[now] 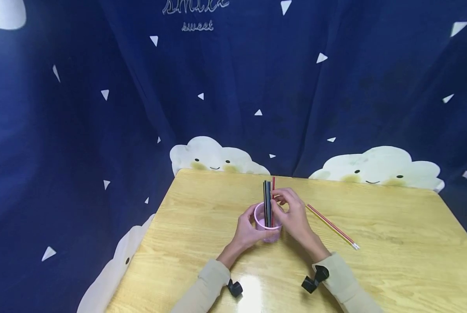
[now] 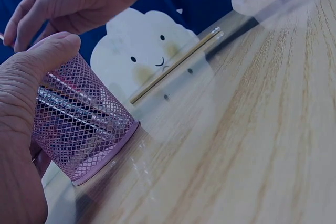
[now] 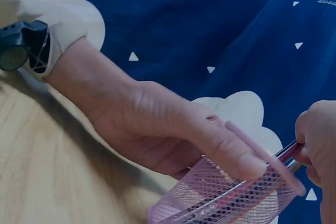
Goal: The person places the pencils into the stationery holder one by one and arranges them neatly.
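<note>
A pink mesh pen cup (image 2: 97,124) stands on the table, and my left hand (image 1: 246,231) grips it round the side, thumb near the rim. Several dark pencils (image 1: 267,202) stick up out of the cup, close together. At the cup's right side, my right hand (image 1: 296,217) pinches a red pencil (image 1: 273,181) between thumb and fingers, its lower part inside the cup. In the right wrist view the right hand (image 3: 321,148) partly hides the pencils' upper ends. Through the mesh, more pencil shafts show at a slant.
Right of the cup, a red pencil (image 1: 336,228) and a yellow pencil (image 1: 322,219) lie side by side on the wooden table (image 1: 202,200). Behind the table's far edge hangs a dark blue curtain (image 1: 225,113) with white clouds and triangles.
</note>
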`<state>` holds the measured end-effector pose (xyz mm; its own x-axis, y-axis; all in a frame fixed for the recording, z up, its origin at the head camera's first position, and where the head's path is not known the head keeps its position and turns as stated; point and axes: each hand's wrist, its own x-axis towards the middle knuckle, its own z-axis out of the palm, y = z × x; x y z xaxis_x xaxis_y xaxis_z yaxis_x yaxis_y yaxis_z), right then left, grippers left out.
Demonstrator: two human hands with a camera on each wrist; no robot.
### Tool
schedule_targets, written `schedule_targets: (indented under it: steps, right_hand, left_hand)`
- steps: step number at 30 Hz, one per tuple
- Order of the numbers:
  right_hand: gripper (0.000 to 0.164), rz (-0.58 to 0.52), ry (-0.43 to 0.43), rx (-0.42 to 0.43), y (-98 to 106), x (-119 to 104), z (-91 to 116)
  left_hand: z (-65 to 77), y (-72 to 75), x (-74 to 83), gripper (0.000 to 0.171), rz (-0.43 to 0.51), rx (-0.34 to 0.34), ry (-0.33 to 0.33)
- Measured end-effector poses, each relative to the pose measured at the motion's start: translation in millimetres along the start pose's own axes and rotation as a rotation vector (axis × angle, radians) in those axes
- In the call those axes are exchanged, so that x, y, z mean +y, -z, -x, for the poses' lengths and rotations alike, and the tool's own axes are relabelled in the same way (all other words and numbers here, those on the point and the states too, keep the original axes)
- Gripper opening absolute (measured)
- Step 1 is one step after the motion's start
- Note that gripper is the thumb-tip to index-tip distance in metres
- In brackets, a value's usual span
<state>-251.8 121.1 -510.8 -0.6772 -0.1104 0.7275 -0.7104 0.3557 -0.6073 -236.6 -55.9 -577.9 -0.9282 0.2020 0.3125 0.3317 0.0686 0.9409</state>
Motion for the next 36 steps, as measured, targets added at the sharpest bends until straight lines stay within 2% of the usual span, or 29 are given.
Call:
schedule_targets:
  steps: [12,21,28,36]
  right_hand:
    - [0.028,0.125,-0.055,-0.053,-5,0,8]
    - [0.024,0.166,-0.086,-0.074,-1,-2,10]
    - [0.021,0.188,-0.063,-0.042,12,1,17]
    - [0.022,0.262,-0.113,-0.032,38,15,28]
  left_hand:
    - [0.5,-0.3,0.7,0.080,0.011,0.002,0.000]
    - [0.0,0.9,1.1,0.084,0.000,-0.002,-0.008]
    - [-1.0,0.9,-0.3,0.086,0.007,-0.001,-0.011]
    - [-0.8,0.3,-1.3,0.088,0.004,0.001,0.006]
